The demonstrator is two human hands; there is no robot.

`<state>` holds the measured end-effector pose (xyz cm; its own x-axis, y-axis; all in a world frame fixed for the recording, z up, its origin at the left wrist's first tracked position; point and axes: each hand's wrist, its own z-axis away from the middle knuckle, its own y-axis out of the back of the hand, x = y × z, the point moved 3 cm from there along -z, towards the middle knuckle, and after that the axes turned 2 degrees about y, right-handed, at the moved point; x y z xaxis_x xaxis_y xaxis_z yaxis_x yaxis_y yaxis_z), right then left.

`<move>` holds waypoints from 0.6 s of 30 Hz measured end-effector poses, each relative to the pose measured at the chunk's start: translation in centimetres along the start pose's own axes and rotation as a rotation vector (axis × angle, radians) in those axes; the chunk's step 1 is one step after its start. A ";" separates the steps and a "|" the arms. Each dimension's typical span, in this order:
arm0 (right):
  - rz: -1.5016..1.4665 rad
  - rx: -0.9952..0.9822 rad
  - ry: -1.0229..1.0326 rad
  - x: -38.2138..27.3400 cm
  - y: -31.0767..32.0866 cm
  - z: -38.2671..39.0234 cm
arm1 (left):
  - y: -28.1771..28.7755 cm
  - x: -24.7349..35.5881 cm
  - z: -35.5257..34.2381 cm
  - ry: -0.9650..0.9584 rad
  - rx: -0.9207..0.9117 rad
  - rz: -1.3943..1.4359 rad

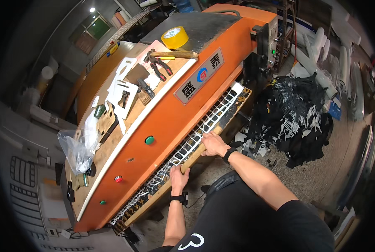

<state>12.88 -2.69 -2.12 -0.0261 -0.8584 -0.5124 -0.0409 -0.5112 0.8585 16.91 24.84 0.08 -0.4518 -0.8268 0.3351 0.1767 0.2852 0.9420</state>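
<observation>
An orange machine [162, 151] runs diagonally in front of me, with green buttons and a red knob on its face. Along its lower slot lies a white grid strip [221, 107] over a dark bed, edged by a long wooden bar [150, 198]. My left hand [179, 179] grips the bar near its middle, fingers wrapped over it. My right hand [212, 143] grips it farther up, fingers curled onto the bar beside the grid.
On the machine's top are yellow tape [175, 38], pliers [159, 65], white cut pieces [120, 103] and a plastic bag [74, 149]. A heap of black scraps [292, 122] and white rolls [321, 75] lie at right. Dark grid frames [23, 176] are at left.
</observation>
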 end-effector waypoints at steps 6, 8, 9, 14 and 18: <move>-0.020 -0.040 -0.024 1.7 -1.3 0.7 | -1.8 -0.6 -0.4 0.109 0.005 0.025; -0.086 -0.035 -0.074 2.0 -1.1 0.3 | -1.9 -0.3 -0.5 0.153 -0.030 0.073; -0.095 -0.117 -0.147 2.2 -1.1 0.2 | -2.0 -0.4 -0.5 0.268 -0.103 0.161; -0.399 0.065 -0.230 3.0 0.0 -0.8 | -1.1 2.0 -2.0 -0.026 0.137 0.106; -0.466 0.220 -0.208 2.5 -0.1 -3.2 | -1.3 3.1 -4.4 -0.179 0.154 0.071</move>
<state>15.98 -4.96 -3.44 -0.1508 -0.5060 -0.8493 -0.3023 -0.7943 0.5269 19.17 19.79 -0.21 -0.5936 -0.7067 0.3851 0.0841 0.4214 0.9030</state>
